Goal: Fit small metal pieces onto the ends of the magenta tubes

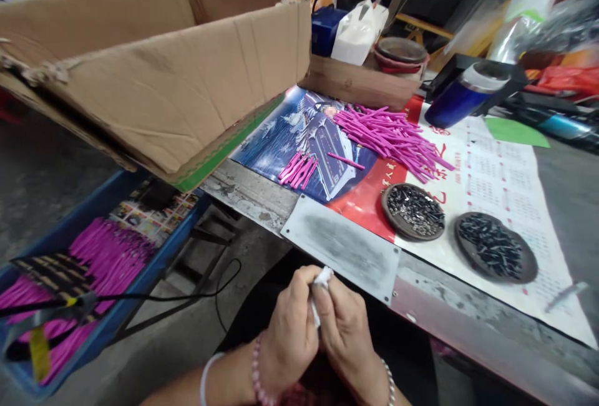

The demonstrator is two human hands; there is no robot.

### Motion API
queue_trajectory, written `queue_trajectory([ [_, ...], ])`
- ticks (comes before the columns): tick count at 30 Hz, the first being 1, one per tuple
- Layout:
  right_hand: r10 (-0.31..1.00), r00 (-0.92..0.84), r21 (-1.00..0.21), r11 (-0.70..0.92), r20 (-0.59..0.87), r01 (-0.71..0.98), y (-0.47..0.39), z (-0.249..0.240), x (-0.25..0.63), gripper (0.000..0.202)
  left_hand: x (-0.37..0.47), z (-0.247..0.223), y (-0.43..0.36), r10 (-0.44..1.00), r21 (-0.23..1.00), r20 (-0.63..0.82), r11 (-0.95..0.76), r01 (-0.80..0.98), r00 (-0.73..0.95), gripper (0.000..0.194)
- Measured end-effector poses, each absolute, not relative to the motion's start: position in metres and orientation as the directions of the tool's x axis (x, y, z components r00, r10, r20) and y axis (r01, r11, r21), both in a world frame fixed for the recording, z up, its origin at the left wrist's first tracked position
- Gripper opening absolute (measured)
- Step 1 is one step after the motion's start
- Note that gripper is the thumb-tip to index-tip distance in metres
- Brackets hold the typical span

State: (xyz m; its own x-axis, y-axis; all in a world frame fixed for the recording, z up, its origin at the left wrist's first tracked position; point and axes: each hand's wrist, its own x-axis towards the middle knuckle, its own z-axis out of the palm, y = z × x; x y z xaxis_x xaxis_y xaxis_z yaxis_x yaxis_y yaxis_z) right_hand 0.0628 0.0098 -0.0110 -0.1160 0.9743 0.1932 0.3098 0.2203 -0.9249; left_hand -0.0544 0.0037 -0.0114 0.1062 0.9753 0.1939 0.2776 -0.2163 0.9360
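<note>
Wiping, apparently: left grip [296, 319] and right grip [346, 325] closed around white wad [322, 277], near side of grey plate [344, 247]; next move likely requires loosening one grip

At the wrist of the left hand [292, 325], a bracelet of round, pale pink beads [256, 365] is worn, and farther up the same forearm a smooth, plain white band [206, 378] is wrapped. The wrist of the right hand [344, 319] is circled by a string of small, pale, silvery beads [389, 381], while both forearms are left bare. Between the forearms a patch of dark red patterned cloth [297, 395] is shown, and the lap is covered by black clothing [255, 312], its details lost in shadow.
</note>
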Motion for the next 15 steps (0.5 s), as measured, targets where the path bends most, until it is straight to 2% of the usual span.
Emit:
queue_trajectory([
  [3, 0.993, -0.070, -0.972, 0.106, 0.093, 0.210, 0.010, -0.006, 0.061, 0.025, -0.053, -0.008, 0.004, 0.968, 0.923, 0.218, -0.246, 0.296, 0.126, 0.032],
  [5, 0.999, -0.039, -0.993, -0.001, -0.006, 0.117, 0.011, -0.006, 0.061, 0.034, -0.054, -0.005, 0.005, 0.971, 0.928, 0.194, -0.228, 0.294, 0.142, 0.031],
  [8, 0.993, -0.041, -0.994, -0.107, -0.109, 0.036, 0.016, -0.010, 0.066, 0.050, -0.057, -0.001, 0.009, 0.987, 0.975, 0.041, -0.074, 0.211, 0.158, 0.026],
  [11, 0.983, -0.042, -0.983, -0.180, -0.178, -0.036, 0.017, -0.011, 0.076, 0.057, -0.062, -0.001, 0.014, 0.985, 0.991, -0.094, 0.079, 0.108, 0.144, 0.023],
  [15, 0.975, -0.064, -0.974, -0.219, -0.215, -0.061, 0.013, -0.003, 0.082, 0.038, -0.070, -0.003, 0.018, 0.984, 0.989, -0.147, 0.143, 0.049, 0.100, 0.020],
])
